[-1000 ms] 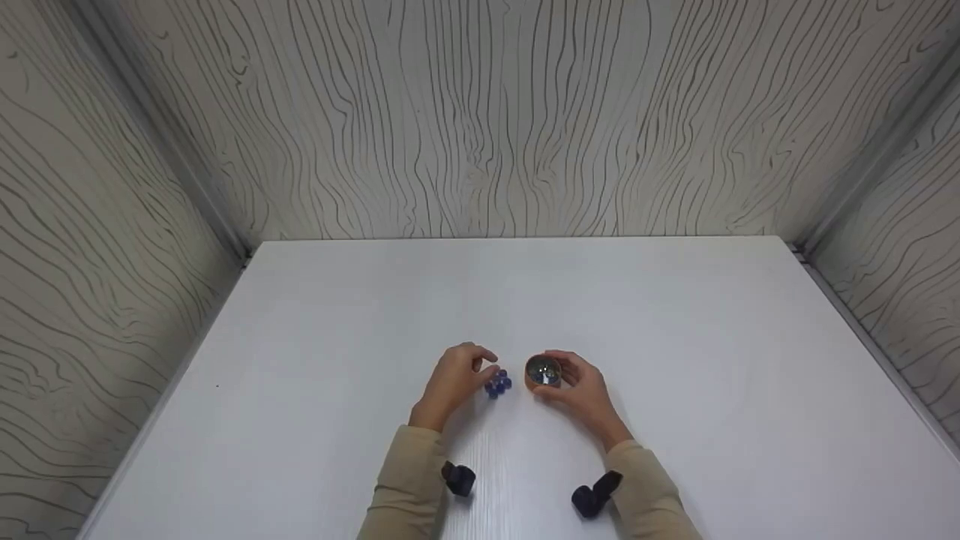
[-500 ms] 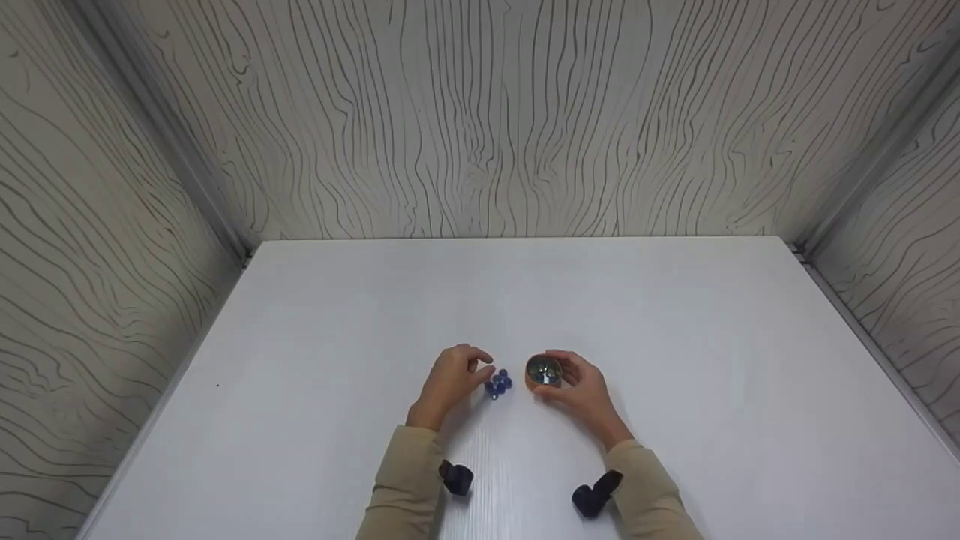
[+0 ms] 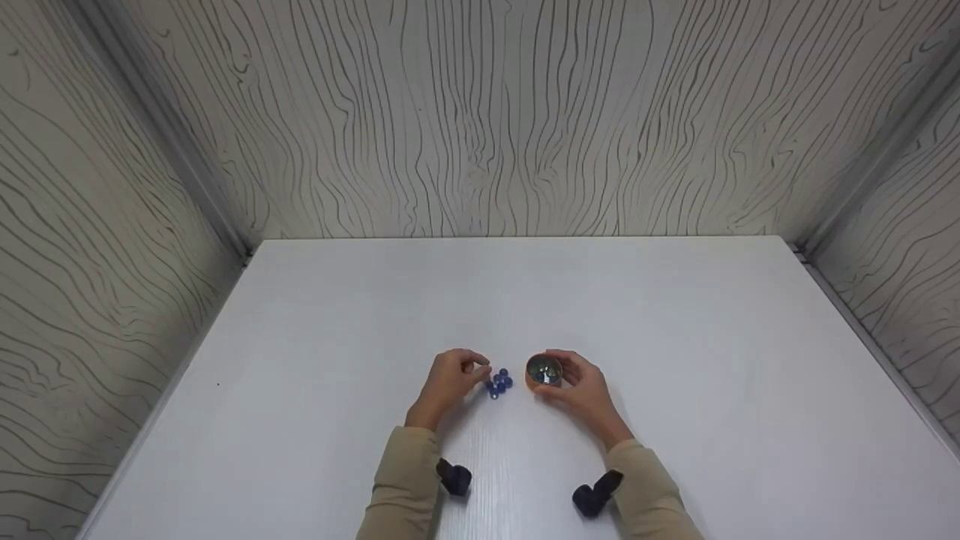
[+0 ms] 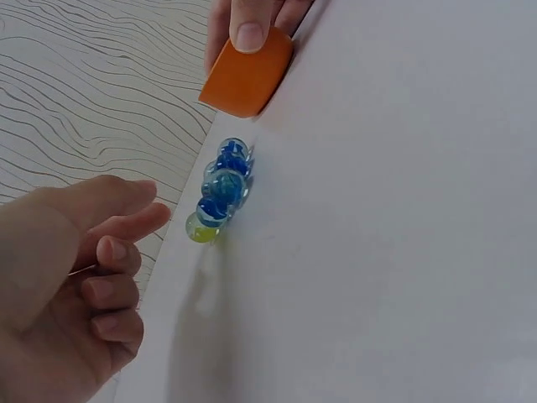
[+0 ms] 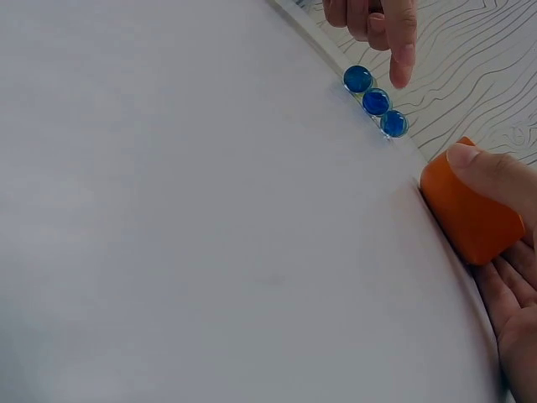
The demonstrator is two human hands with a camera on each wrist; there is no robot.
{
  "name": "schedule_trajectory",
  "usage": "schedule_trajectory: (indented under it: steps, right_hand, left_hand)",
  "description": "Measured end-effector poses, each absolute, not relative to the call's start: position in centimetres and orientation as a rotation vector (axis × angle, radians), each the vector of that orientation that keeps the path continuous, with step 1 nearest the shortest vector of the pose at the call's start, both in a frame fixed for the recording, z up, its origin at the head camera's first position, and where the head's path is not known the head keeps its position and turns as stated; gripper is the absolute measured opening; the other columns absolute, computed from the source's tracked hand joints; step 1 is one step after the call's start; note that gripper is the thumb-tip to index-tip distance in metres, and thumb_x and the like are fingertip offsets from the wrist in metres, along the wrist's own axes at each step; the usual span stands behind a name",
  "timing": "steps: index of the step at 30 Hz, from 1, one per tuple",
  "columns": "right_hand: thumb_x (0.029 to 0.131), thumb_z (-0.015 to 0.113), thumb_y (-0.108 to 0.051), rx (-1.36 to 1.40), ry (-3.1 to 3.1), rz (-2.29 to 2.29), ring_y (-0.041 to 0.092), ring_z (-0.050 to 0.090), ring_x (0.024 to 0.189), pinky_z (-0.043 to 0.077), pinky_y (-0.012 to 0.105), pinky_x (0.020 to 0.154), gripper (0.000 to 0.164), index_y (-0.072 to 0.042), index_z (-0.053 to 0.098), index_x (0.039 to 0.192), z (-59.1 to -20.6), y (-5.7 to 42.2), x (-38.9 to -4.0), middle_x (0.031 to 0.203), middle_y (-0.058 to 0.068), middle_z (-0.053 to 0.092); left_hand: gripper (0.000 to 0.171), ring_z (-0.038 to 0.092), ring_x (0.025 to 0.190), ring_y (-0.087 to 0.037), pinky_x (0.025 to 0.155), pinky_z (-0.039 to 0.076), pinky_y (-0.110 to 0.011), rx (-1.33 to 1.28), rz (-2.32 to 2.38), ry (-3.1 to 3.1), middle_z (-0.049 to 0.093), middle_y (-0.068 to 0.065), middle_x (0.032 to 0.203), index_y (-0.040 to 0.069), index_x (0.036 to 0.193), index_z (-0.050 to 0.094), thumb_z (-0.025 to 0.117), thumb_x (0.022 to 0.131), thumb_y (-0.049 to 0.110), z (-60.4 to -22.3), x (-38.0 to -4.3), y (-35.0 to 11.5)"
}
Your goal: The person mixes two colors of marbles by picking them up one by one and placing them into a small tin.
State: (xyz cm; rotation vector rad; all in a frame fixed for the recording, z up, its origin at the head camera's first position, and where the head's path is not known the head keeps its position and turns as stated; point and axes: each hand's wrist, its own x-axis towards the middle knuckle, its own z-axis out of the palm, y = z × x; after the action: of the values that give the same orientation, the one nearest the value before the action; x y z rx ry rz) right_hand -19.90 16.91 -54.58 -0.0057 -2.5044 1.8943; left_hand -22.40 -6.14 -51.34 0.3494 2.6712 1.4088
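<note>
A cluster of several glass marbles [image 3: 499, 383], mostly blue with one yellowish marble [image 4: 201, 227], lies between the two hands. My left hand [image 3: 448, 380] is beside the cluster on its left, thumb and forefinger extended towards it and the other fingers bent. In the left wrist view a small gap separates these fingers from the marbles, and nothing is held. To the right, my right hand [image 3: 589, 390] grips a small orange cup [image 5: 470, 206] by its sides, thumb in front and fingers behind. Seen from above, the cup's inside is dark and shiny; its contents are hard to make out.
Both hands are over a white table [image 3: 337, 315]. Patterned panels [image 3: 480, 120] stand behind the table and at both sides. A dark wrist camera [image 3: 454, 478] sticks out from the left sleeve, and another camera [image 3: 596, 495] from the right sleeve.
My left hand has drawn back slightly to the left and towards me, away from the marbles. The right hand and the orange cup have stayed in place.
</note>
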Motion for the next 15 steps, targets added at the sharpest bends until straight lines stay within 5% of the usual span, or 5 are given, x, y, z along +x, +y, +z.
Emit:
schedule_trajectory:
  steps: [15]
  right_hand:
    - [0.071,0.083,-0.013,0.017,-2.493,1.896,0.034,0.051,0.132,0.039,0.040,0.110,0.061,-0.003,0.058,0.126,-54.7,17.0,-19.9,0.134,0.017,0.058]
  left_hand:
    - [0.018,0.046,0.073,-0.011,0.066,0.039,-0.021,0.268,1.463,2.593,0.065,-0.010,0.084,0.000,0.100,0.072,0.066,0.088,0.013,-52.6,-22.6,-6.6]
